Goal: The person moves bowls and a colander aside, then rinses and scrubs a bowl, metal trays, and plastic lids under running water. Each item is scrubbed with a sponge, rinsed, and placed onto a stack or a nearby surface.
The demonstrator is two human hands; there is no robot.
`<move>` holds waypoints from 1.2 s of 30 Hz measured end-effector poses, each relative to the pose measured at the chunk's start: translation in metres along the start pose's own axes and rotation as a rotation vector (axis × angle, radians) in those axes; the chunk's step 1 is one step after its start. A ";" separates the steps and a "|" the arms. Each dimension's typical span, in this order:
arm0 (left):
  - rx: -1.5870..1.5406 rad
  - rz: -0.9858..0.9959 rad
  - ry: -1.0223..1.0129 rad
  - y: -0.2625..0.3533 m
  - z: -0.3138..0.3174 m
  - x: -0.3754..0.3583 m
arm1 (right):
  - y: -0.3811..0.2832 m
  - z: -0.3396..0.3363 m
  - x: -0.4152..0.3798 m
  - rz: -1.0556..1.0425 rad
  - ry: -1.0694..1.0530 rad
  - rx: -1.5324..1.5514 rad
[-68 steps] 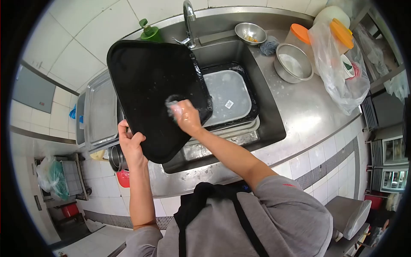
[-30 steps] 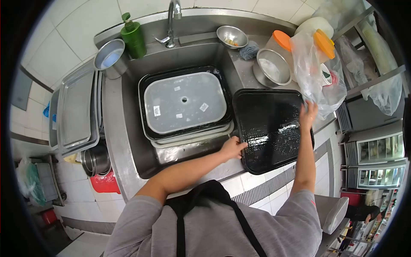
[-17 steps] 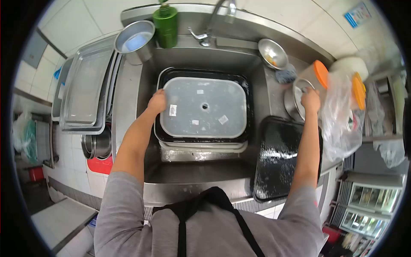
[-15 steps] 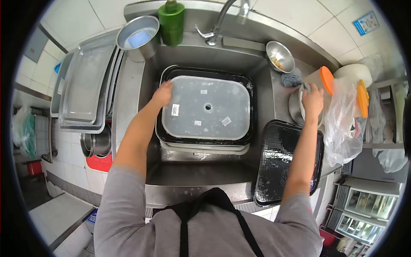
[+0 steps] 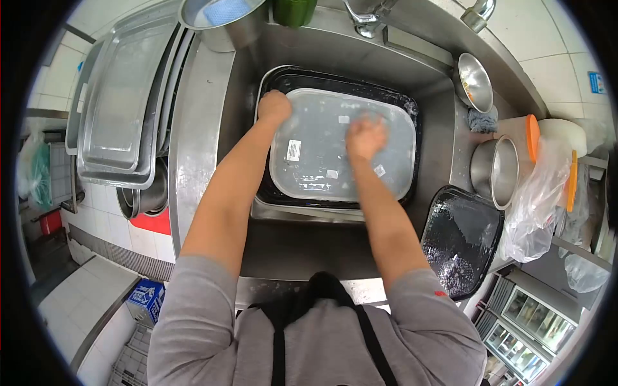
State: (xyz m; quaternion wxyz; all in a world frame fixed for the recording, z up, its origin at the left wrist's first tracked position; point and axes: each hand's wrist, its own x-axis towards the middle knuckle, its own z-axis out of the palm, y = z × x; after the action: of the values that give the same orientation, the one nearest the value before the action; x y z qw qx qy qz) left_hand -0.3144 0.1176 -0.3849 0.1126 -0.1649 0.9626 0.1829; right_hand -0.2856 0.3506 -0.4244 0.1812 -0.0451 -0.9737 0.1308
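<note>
A translucent plastic lid (image 5: 315, 154) with several paper labels lies over a black tray (image 5: 335, 76) in the sink. My left hand (image 5: 275, 107) is curled at the lid's upper-left corner, gripping its edge beside the tray rim. Smeared by motion, my right hand (image 5: 367, 136) is on the lid's upper right part, covering its middle hole; whether something is under its fingers cannot be seen. Wet streaks shine on the lid near its lower edge.
Metal trays (image 5: 122, 103) lean at the left. On the right are a wet black tray (image 5: 465, 241), a steel pot (image 5: 503, 172), a tilted steel bowl (image 5: 475, 83) and a grey scrubber (image 5: 483, 120). A steel container (image 5: 225, 38) and the faucet (image 5: 367, 22) stand behind the sink.
My right hand has moved left from the steel pot onto the lid. My left hand stays at the lid's corner. The view has shifted, and the lid looks wetter.
</note>
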 end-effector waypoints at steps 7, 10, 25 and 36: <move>-0.174 -0.128 0.049 -0.008 0.002 -0.011 | -0.106 -0.019 -0.061 -0.486 -0.246 0.187; -0.183 0.025 0.154 -0.004 0.002 -0.017 | -0.063 -0.045 -0.093 -0.734 -0.362 0.409; -1.117 -0.137 -0.457 -0.011 -0.005 -0.013 | 0.078 -0.030 0.002 0.092 0.188 0.020; -1.793 -0.379 -0.529 -0.046 0.014 -0.031 | -0.137 -0.013 -0.022 -0.436 -0.067 0.362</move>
State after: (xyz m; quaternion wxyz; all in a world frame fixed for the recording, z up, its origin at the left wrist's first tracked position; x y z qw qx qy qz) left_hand -0.2669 0.0915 -0.4038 0.1860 -0.2964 0.3645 0.8630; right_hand -0.2659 0.2188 -0.3834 0.1781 0.2030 -0.9266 0.2617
